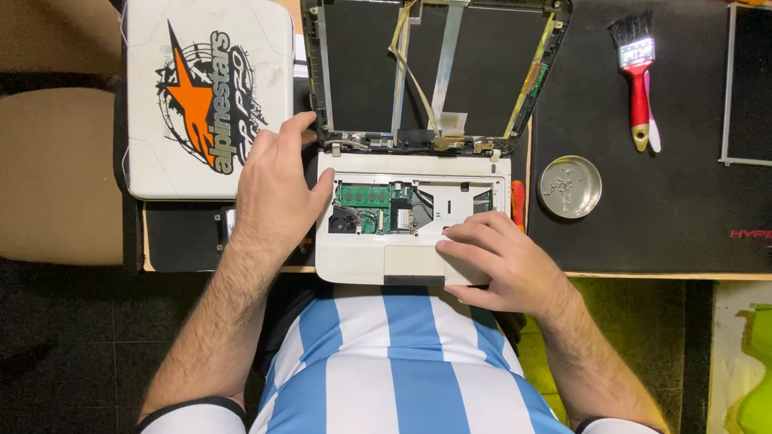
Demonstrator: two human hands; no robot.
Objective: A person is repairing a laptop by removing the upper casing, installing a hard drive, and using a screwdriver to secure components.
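Observation:
A small white laptop (358,257) lies open in front of me with its keyboard removed, showing a green circuit board (366,197) and a small fan. Its screen frame (434,64) is stripped, with flat cables and wires hanging down the dark back panel. My left hand (273,189) rests on the laptop's left edge, fingers reaching to the left hinge. My right hand (503,257) lies flat on the lower right palm rest beside the touchpad (406,261). Neither hand holds a tool.
A white lid panel (153,96) with an orange star sticker lies at the left. On the black mat (643,217) to the right sit a round metal dish (570,186) of screws and a red-handled brush (637,76). An orange-handled tool (517,201) pokes out beside the laptop.

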